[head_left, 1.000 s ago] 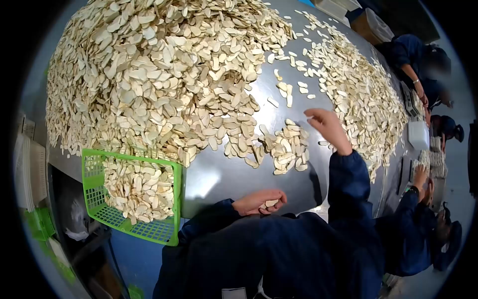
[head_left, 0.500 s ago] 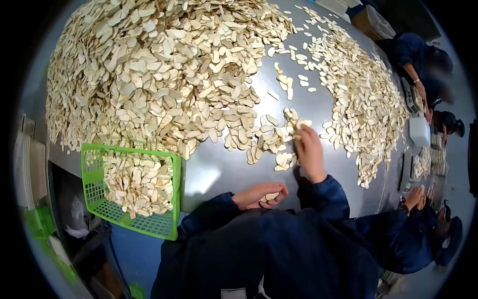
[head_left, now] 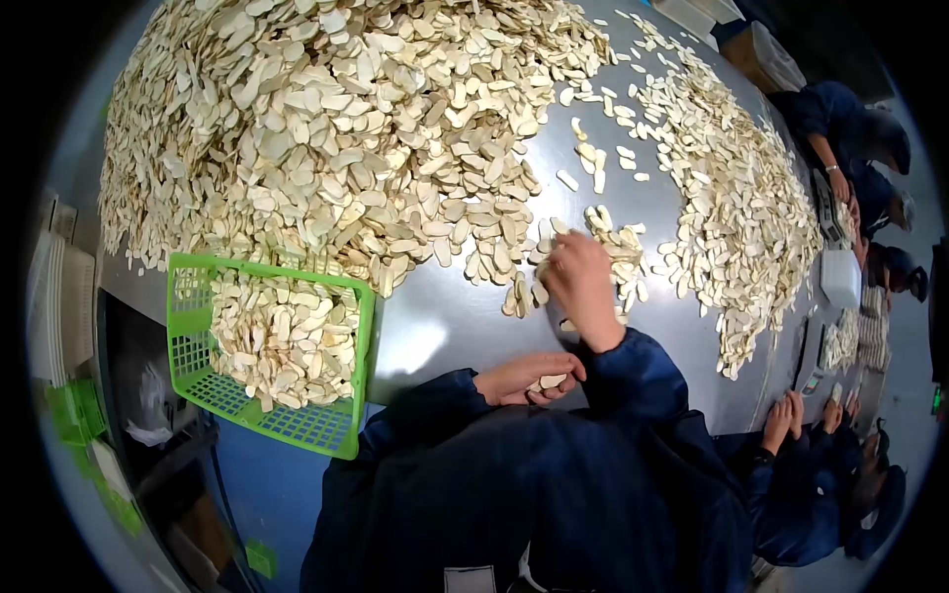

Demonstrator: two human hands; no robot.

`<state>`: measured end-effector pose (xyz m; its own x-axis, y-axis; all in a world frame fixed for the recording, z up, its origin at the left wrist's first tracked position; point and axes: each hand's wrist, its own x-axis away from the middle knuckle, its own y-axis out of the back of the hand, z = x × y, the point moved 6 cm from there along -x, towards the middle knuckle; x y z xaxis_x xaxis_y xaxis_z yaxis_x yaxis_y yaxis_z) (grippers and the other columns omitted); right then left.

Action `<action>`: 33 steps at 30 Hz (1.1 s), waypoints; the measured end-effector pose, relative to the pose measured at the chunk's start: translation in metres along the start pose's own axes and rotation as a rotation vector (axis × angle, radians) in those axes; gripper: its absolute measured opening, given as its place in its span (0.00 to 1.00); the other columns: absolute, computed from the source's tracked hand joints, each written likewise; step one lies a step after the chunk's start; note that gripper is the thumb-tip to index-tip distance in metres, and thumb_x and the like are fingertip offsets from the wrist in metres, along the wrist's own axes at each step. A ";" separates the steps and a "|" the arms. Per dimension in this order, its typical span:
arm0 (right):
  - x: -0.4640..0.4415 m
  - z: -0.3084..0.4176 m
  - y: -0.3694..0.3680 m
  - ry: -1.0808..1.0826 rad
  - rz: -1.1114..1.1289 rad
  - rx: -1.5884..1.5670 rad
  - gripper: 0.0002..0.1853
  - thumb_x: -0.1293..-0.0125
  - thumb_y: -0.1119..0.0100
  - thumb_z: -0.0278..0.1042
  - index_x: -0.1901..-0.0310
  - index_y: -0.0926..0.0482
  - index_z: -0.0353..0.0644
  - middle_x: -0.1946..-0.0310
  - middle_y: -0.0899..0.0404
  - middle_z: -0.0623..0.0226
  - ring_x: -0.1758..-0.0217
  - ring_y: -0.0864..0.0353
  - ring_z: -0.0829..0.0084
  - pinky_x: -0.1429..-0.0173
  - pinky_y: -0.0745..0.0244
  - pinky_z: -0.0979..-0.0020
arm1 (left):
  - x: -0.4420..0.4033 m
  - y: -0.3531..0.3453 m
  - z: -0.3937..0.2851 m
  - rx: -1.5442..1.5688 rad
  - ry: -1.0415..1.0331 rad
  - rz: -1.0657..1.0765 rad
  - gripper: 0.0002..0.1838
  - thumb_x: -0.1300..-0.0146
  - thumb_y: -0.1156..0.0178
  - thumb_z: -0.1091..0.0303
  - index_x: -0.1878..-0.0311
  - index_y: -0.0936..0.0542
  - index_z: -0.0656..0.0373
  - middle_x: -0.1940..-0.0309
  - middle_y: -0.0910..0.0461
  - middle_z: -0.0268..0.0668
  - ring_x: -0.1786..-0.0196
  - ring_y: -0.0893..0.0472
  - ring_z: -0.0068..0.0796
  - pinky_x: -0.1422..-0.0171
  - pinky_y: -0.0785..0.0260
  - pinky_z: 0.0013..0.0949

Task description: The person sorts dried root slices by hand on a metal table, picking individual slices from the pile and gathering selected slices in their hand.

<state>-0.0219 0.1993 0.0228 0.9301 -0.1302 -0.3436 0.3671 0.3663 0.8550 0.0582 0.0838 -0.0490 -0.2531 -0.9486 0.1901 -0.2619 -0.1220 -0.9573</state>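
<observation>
My left hand (head_left: 531,380) is curled near the table's front edge, palm up, around a few pale dried slices (head_left: 550,382). Beyond it, my right hand (head_left: 581,282) reaches palm down over a small cluster of slices (head_left: 623,255), fingers bent onto the cluster's left side; whether a slice is between the fingertips is hidden. A huge heap of slices (head_left: 326,128) covers the left and back of the metal table (head_left: 425,336). To the left of my hands, a tilted green basket (head_left: 364,366) holds many slices.
A second long pile of slices (head_left: 732,208) lies to the right. Co-workers (head_left: 806,494) sit along the right side, near scales, a white container (head_left: 840,279) and stacked trays (head_left: 873,331). A cardboard box (head_left: 753,59) stands at the back right. White crates (head_left: 71,306) are at far left.
My right hand came from the right pile's side onto the small cluster, then moved to its left part. My left hand stays curled around its slices. The view has shifted slightly.
</observation>
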 end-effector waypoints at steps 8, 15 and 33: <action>0.015 -0.047 0.065 -0.285 -0.173 -0.016 0.06 0.44 0.38 0.27 0.64 0.22 0.38 0.61 0.22 0.57 0.55 0.26 0.55 0.53 0.30 0.61 | -0.001 0.000 0.001 -0.016 0.008 -0.011 0.12 0.26 0.54 0.63 0.52 0.28 0.60 0.70 0.32 0.31 0.75 0.37 0.14 0.78 0.47 0.15; 0.028 -0.005 0.020 -0.225 0.032 0.072 0.06 0.48 0.34 0.29 0.72 0.23 0.39 0.73 0.29 0.60 0.65 0.28 0.57 0.61 0.33 0.60 | 0.002 -0.004 -0.001 -0.036 0.015 -0.024 0.12 0.26 0.54 0.61 0.52 0.27 0.60 0.70 0.33 0.30 0.74 0.37 0.14 0.77 0.46 0.15; 0.025 -0.008 0.008 -0.165 0.035 0.119 0.09 0.49 0.34 0.30 0.66 0.23 0.41 0.71 0.29 0.62 0.63 0.28 0.60 0.59 0.34 0.61 | 0.004 -0.009 -0.006 -0.049 0.029 -0.033 0.13 0.26 0.55 0.60 0.51 0.28 0.60 0.70 0.33 0.30 0.73 0.38 0.15 0.75 0.46 0.16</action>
<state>0.0039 0.2061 0.0179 0.9285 -0.2722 -0.2527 0.3244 0.2631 0.9086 0.0544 0.0832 -0.0383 -0.2705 -0.9351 0.2288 -0.3161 -0.1382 -0.9386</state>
